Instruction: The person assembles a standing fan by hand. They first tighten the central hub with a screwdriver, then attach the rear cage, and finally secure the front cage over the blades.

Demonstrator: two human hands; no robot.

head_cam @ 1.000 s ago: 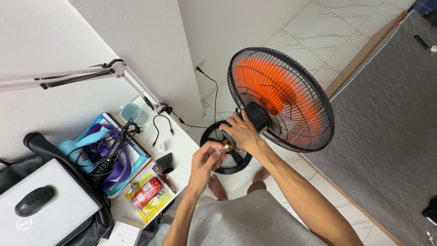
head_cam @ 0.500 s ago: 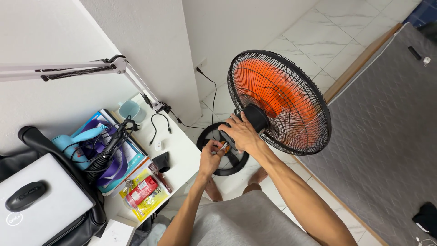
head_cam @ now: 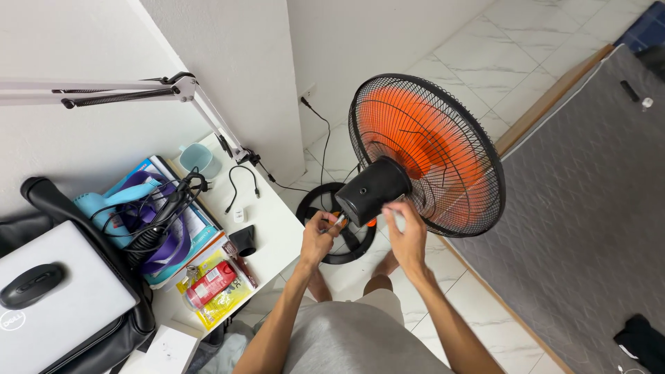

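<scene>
Grey mattress fills 3 o'clock, on the tiled floor. White surface at 9 o'clock, cluttered. Standing fan at centre, black wire cage, orange blades, tilted; black motor housing faces the person, round black base on the floor below it. White lamp arm runs across 10 o'clock. Laptop at 8 o'clock on a black bag, black mouse on top. Blue hair dryer with coiled cord on books, red can on a yellow packet nearer 7 o'clock. Left hand just left of the housing's lower edge, fingers pinched on a small screwdriver, tip toward the housing. Right hand just below-right of the housing, fingers loosely curled, a small pale thing at its fingertips, cannot tell what. Both hands near the housing; can't tell if touching.
</scene>
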